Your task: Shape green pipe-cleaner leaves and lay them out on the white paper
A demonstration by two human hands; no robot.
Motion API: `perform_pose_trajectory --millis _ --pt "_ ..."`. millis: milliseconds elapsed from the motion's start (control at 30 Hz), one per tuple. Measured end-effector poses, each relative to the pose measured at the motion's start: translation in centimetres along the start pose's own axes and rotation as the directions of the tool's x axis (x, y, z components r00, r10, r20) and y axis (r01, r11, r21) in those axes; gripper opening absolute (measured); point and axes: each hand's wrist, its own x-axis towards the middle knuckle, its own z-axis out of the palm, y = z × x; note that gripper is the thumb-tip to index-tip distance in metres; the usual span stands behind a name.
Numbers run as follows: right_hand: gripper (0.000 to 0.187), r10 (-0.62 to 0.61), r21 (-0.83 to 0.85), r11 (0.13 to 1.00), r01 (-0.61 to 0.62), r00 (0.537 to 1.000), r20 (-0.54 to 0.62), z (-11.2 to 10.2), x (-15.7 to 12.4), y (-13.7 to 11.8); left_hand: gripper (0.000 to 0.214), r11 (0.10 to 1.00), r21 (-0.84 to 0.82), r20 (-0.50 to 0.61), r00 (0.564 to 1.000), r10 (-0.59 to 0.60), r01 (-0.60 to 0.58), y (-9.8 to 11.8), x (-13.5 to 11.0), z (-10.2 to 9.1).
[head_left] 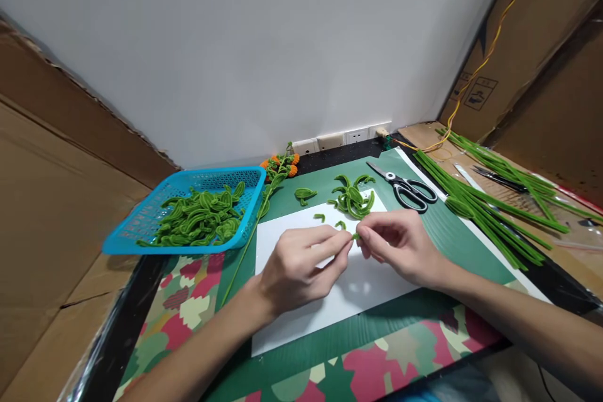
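My left hand (308,260) and my right hand (400,245) meet above a white sheet (287,326). Both are closed in a pinch on one short green pipe cleaner piece (355,236), mostly hidden by the fingertips. Just beyond the fingers lie two small bent pipe cleaner pieces, one of them a hooked piece (319,217). Behind them is a pile of curled green pipe cleaner pieces (353,198). A looped green pipe cleaner leaf (305,195) rests on the green mat to the left of that pile.
A blue basket (254,213) of green leaves stands at left, beside a stem with orange flowers (282,166). Black-handled scissors (407,188) lie behind my right hand. Long green pipe cleaners (480,207) and pliers (502,179) are at right. Cardboard walls (51,213) flank the table.
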Motion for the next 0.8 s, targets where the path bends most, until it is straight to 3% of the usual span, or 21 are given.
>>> perform_pose_trajectory --millis 67,100,167,233,300,367,400,500,567,633,700,767,800 --pt "0.037 0.276 0.290 0.910 -0.296 0.955 0.109 0.3 0.1 -0.1 0.021 0.955 0.205 0.096 0.975 0.200 -0.216 -0.3 -0.2 -0.4" --pt "0.041 0.347 0.363 0.848 -0.386 0.923 0.170 0.3 0.2 -0.1 0.022 0.919 0.269 0.150 0.955 0.255 -0.288 -0.4 -0.2 -0.5" --pt "0.044 0.375 0.352 0.831 -0.430 0.902 0.216 0.1 0.3 -0.1 0.023 0.905 0.305 0.181 0.951 0.251 -0.297 -0.5 -0.3 -0.6" --pt "0.037 0.260 0.155 0.948 -0.277 0.958 0.124 -0.3 0.3 -0.2 0.020 0.968 0.212 0.112 0.987 0.116 -0.138 -0.3 -0.1 -0.3" --pt "0.024 -0.026 -0.162 0.986 0.031 0.999 0.033 -0.8 0.1 -0.2 0.016 0.993 0.016 0.071 0.991 -0.115 0.114 0.1 0.2 -0.2" --pt "0.016 -0.317 -0.414 0.854 0.315 0.946 0.066 -1.3 -0.1 -0.1 0.017 0.930 -0.171 0.130 0.943 -0.305 0.325 0.6 0.7 -0.2" --pt "0.016 -0.407 -0.479 0.777 0.409 0.906 0.114 -1.5 -0.2 0.1 0.021 0.888 -0.232 0.183 0.914 -0.362 0.398 0.8 1.0 -0.3" --pt "0.015 -0.486 -0.549 0.646 0.530 0.841 0.239 -2.0 -0.2 0.5 0.029 0.805 -0.310 0.306 0.855 -0.419 0.506 1.3 1.6 -0.7" --pt "0.015 -0.493 -0.567 0.615 0.548 0.828 0.265 -2.1 -0.2 0.5 0.030 0.801 -0.315 0.326 0.851 -0.412 0.509 1.3 1.6 -0.6" --pt "0.016 -0.488 -0.561 0.640 0.526 0.841 0.233 -1.8 -0.2 0.3 0.027 0.843 -0.288 0.289 0.880 -0.376 0.455 1.0 1.3 -0.5" --pt "0.021 -0.375 -0.478 0.785 0.395 0.916 0.141 -1.4 -0.3 0.0 0.021 0.935 -0.207 0.199 0.948 -0.248 0.288 0.6 0.8 -0.5" --pt "0.033 -0.101 -0.231 0.966 0.116 0.992 0.077 -0.8 -0.3 -0.2 0.021 0.999 -0.034 0.138 0.990 0.010 -0.006 0.1 0.4 -0.7" --pt "0.040 0.075 -0.059 0.996 -0.070 0.993 0.093 -0.5 -0.2 -0.2 0.023 0.986 0.077 0.158 0.979 0.131 -0.145 -0.1 0.2 -0.9"
